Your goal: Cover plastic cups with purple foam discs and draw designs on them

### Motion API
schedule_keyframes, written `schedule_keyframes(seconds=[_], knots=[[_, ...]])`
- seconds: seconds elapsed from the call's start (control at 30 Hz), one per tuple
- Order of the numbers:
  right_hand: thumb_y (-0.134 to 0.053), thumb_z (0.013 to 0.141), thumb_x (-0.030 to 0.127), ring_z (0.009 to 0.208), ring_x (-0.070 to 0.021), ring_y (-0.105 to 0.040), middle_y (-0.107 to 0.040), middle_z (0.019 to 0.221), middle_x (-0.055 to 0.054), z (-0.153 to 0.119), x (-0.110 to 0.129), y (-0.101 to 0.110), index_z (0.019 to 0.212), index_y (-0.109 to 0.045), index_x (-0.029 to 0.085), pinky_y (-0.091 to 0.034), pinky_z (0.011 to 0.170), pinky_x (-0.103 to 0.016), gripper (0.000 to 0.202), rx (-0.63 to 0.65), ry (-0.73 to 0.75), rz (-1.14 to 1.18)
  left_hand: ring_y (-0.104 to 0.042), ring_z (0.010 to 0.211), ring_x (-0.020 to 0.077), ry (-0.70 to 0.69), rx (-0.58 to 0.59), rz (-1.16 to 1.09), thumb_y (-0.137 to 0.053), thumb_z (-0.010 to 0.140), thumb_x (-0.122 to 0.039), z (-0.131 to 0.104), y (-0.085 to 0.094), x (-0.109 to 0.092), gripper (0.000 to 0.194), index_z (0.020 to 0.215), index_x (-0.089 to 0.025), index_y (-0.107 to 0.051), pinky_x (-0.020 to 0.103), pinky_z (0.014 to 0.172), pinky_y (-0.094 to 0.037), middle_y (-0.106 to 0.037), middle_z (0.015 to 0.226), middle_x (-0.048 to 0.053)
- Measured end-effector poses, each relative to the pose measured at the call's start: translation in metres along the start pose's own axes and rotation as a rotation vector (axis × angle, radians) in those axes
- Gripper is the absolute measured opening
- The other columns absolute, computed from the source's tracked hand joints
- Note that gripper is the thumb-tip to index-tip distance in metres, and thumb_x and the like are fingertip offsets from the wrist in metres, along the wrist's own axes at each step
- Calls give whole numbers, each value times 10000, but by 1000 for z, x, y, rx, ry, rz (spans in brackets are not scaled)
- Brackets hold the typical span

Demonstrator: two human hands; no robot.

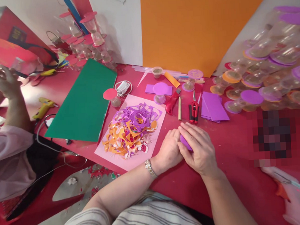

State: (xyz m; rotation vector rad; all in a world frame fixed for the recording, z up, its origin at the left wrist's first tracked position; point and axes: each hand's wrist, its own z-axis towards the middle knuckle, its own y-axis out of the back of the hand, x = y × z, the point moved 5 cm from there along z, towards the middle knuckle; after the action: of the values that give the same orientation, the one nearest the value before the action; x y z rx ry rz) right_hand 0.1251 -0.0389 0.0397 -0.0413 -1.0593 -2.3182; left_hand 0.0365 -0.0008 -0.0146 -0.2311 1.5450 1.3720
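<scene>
Both hands meet low on the red desk, pressed together over a small purple piece of which only a sliver shows between them. The right hand lies over it with fingers curled down, closed on it from above; the left hand, a watch at its wrist, is cupped against its left side, fingers tucked in and touching the piece.

Just to the left of the hands lies a pink sheet heaped with purple and orange paper scraps. Beyond the hands, near the fingertips, sit red-handled clippers, a wooden-handled tool and a red cutter, with a stack of purple sheets just right of the clippers. A green sheet lies further left, a coil of white cord at its corner. An orange board leans at the back. Clear little hourglass-like jars with purple caps are piled to the right, and others with pink caps to the back left. A white glue gun rests at the near right edge.

At the far left another person's hand holds up a red box.
</scene>
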Motion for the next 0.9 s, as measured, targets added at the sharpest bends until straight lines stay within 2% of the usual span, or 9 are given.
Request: schedule_keyframes(seconds=[0.17,0.33,0.43,0.53,0.63,0.7,0.8,0.9], knots=[[-580,891,204,1173,-284,-633,-670,1259,-168,-1,0,-4,1354,-527,129,-525,988,-448,472,44,11,-46,-594,1034,271,-19,33,25,-485,847,-202,1,-2,-1,377,1215,-129,-445,482,954,-490,-618,1077,120],[-566,898,200,1142,-274,-651,-682,1239,-165,1,3,-4,1358,-525,133,-546,960,-430,467,6,14,-44,-597,953,256,22,33,63,-502,831,-203,2,-3,2,364,1188,-141,-466,479,914,-509,-617,1046,102],[-579,892,211,1137,-278,-653,-685,1234,-161,2,3,-4,1357,-532,145,-549,957,-438,472,-15,4,-16,-583,961,261,39,53,73,-500,833,-209,2,-2,2,313,1140,-149,-494,484,908,-509,-605,1032,97],[-572,892,211,1135,-283,-653,-685,1229,-153,0,0,0,1364,-535,172,-557,946,-456,476,-73,-42,113,-574,957,263,5,40,41,-516,830,-198,2,2,-3,195,1019,-154,-525,465,887,-514,-603,990,96],[-510,920,193,1133,-270,-650,-681,1220,-141,-4,-10,6,1338,-560,210,-561,928,-459,422,-178,-200,245,-578,926,252,5,-24,-6,-552,816,-181,2,8,-5,133,943,-169,-514,424,833,-524,-604,959,86],[-470,945,209,1051,-241,-674,-698,1146,-122,-9,-21,8,1264,-615,219,-570,883,-423,350,-274,-363,282,-586,955,250,25,-79,-40,-574,790,-150,1,11,-4,256,1032,-171,-494,420,850,-523,-607,1030,90],[-479,957,290,774,-164,-663,-689,902,-68,-17,-35,9,1143,-675,199,-561,693,-303,285,-366,-607,299,-590,1048,263,50,-127,-92,-592,749,-112,0,13,-3,488,1199,-172,-413,446,922,-509,-589,1164,109],[-537,927,367,520,-102,-507,-558,642,19,-19,-41,6,1087,-686,174,-451,495,-227,291,-334,-741,327,-587,1095,286,71,-124,-117,-597,716,-88,-1,12,-1,571,1236,-166,-374,479,954,-498,-584,1197,123]])
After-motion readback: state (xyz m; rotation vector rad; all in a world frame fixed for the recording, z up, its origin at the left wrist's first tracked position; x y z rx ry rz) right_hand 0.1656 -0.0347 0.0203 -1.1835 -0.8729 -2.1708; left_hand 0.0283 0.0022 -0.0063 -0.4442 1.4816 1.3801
